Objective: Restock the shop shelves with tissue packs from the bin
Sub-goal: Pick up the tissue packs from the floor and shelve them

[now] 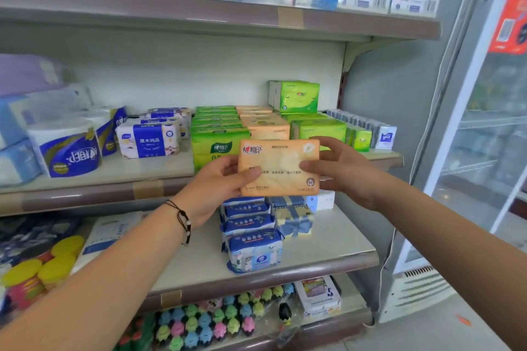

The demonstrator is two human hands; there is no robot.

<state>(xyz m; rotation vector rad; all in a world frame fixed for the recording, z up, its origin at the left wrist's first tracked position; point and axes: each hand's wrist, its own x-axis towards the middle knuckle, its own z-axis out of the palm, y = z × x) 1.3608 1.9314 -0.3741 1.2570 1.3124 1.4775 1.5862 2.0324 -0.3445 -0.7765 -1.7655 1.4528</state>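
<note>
Right now the orange tissue pack (280, 167) is being held flat-face toward the camera, long axis running left-right, printed side upright, in front of the middle shelf (94, 172). Left hand (216, 188) is pinching its left edge, thumb curled over the front; right hand (340, 169) is gripping the right edge, fingers (328, 142) wrapping over the top corner. Other fingers are hiding behind the pack. Behind it, orange packs (263, 122) and green packs (218, 134) are sitting stacked. No bin is showing.
</note>
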